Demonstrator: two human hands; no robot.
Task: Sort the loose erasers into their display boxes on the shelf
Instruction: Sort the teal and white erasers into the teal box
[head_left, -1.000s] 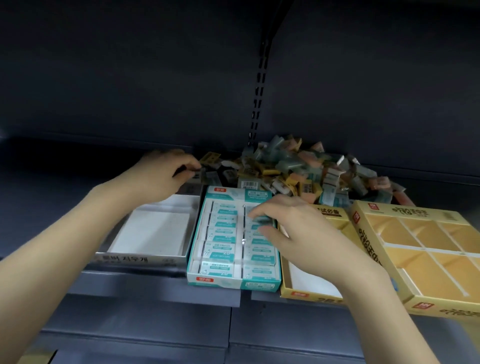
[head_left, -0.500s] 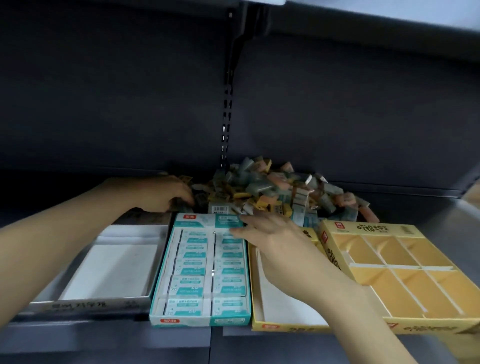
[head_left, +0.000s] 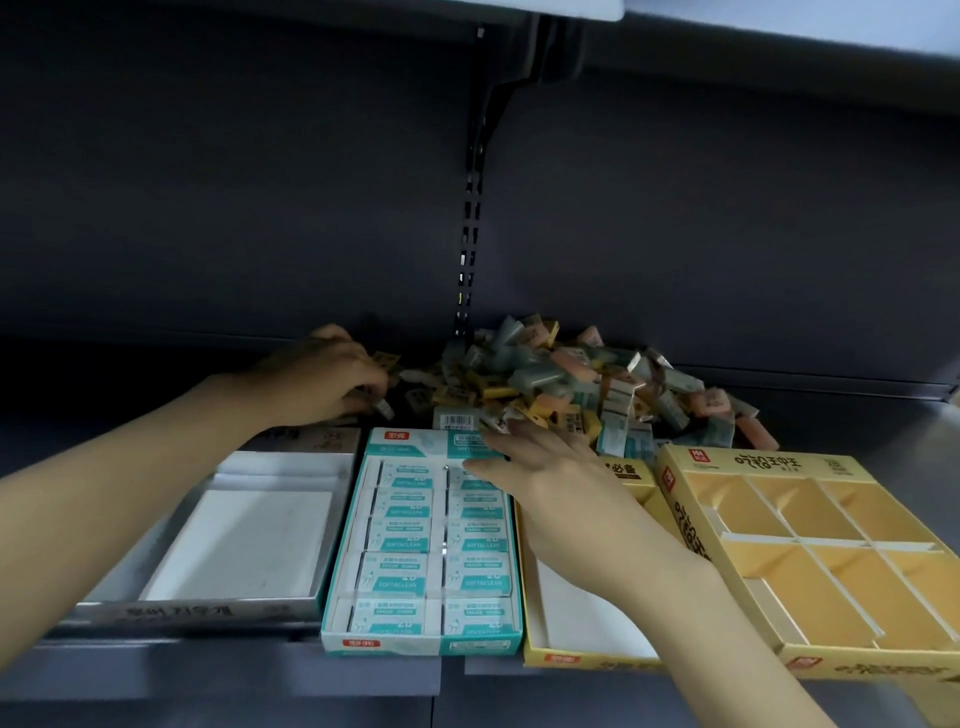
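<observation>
two hands reach to the back of the shelf (head_left: 857, 421), apart from each other. left hand (head_left: 324, 376) sits at the left edge of the eraser pile (head_left: 576, 384), fingers curled down onto a small eraser (head_left: 383, 407); looks like a pinch, but blur hides the contact. right hand (head_left: 540, 467) lies palm down with fingers straight, tips at the near edge of the pile, holding nothing that shows. its fingers cross the far end of the teal box (head_left: 423, 551) and its forearm covers much of the yellow box (head_left: 587, 618) next to it.

teal box: two columns of white-and-teal erasers, looks full. left of it, touching, a grey box (head_left: 218, 551) with a bare white floor. right of the yellow box, a divided box (head_left: 810, 551), compartments holding nothing, set at an angle and overlapping its neighbour's edge. all four boxes stand at the front of the shelf, between the person and the pile.

pile: mixed grey, orange, yellow and white erasers heaped against the dark back panel, under the slotted upright (head_left: 470, 218) and its bracket (head_left: 511, 83). upper shelf (head_left: 779, 31) overhead.
</observation>
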